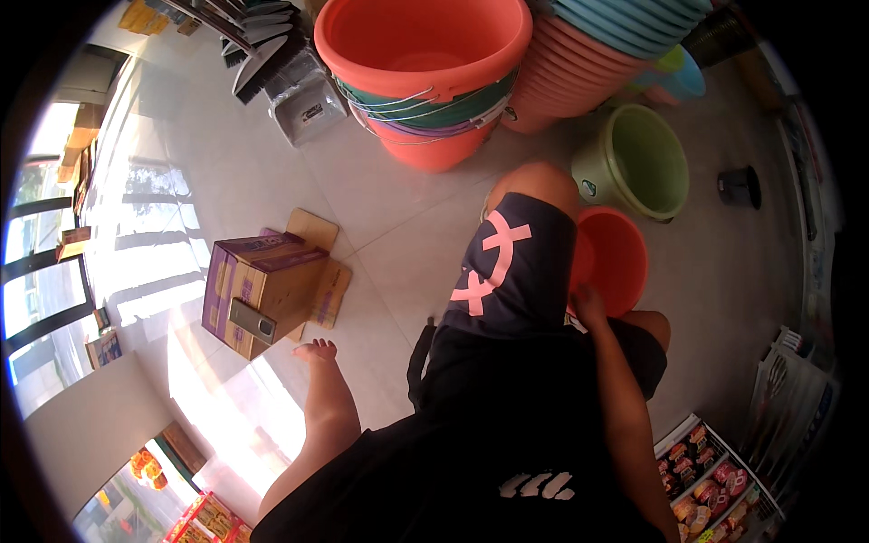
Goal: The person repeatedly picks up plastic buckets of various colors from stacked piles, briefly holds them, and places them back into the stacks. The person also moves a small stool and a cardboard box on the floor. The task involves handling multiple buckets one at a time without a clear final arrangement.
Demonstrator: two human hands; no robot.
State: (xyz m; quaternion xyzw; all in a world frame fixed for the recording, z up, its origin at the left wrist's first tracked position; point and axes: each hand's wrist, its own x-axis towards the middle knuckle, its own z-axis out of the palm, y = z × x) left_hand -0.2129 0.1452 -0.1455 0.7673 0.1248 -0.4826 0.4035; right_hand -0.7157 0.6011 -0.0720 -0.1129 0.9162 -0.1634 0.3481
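My left hand [316,349] hangs over the floor with nothing in it, its fingers slightly apart. Close by stands an open-flapped cardboard box [282,292] with purple print, and a phone [252,321] lies on it. Between my legs is a red plastic bucket [619,261], its mouth facing up and to the right. The fingers of my right hand [589,304] reach over the bucket's near rim and grip it; the fingertips are blurred. My thigh hides the bucket's left side.
Ahead stand nested red, green and purple buckets [424,81] with wire handles, beside a tall stack of pink and blue ones [577,68]. A pale green bucket [645,163] lies tilted. Brooms and a grey dustpan [309,105] are at upper left. A wire rack [719,475] holds packaged goods.
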